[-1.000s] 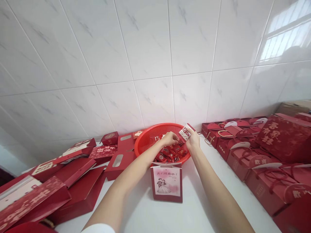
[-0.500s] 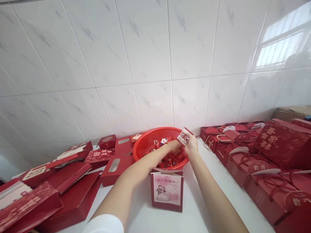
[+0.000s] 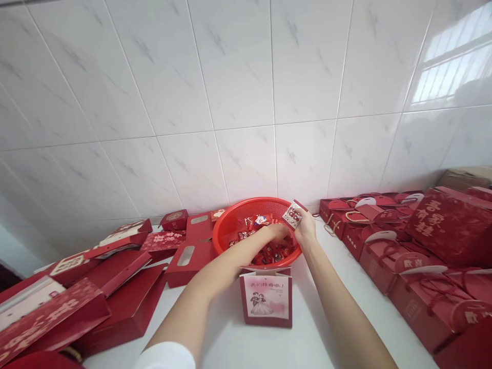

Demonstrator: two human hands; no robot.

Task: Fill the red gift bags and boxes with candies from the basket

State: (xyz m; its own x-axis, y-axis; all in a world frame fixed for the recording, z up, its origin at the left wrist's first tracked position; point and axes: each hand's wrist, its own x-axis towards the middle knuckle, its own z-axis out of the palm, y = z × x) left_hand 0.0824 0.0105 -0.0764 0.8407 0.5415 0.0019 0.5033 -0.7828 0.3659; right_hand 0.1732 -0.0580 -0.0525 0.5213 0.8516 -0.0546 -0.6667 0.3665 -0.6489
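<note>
My left hand [image 3: 280, 233] reaches into a red plastic basket [image 3: 220, 233], its fingers down among the wrapped candies [image 3: 266, 255] and mostly hidden. At the basket's right rim, my right hand [image 3: 306, 229] grips a small patterned white-and-red packet [image 3: 291, 216], tilted over the candies. In front of the basket, between my forearms, a dark red gift box [image 3: 267, 301] stands upright on the white table. Its pale pink front carries a drawing of a wedding couple.
Flattened and half-folded red boxes [image 3: 126, 302] lie piled along the left. Rows of filled-out red gift boxes [image 3: 384, 256] with cord handles line the right, beside a large red bag [image 3: 448, 223]. A tiled wall [image 3: 246, 102] rises behind the basket.
My left hand has shifted slightly among the candies, with more of its back showing. My right hand keeps the packet at the rim. The camera view has shifted a little.
</note>
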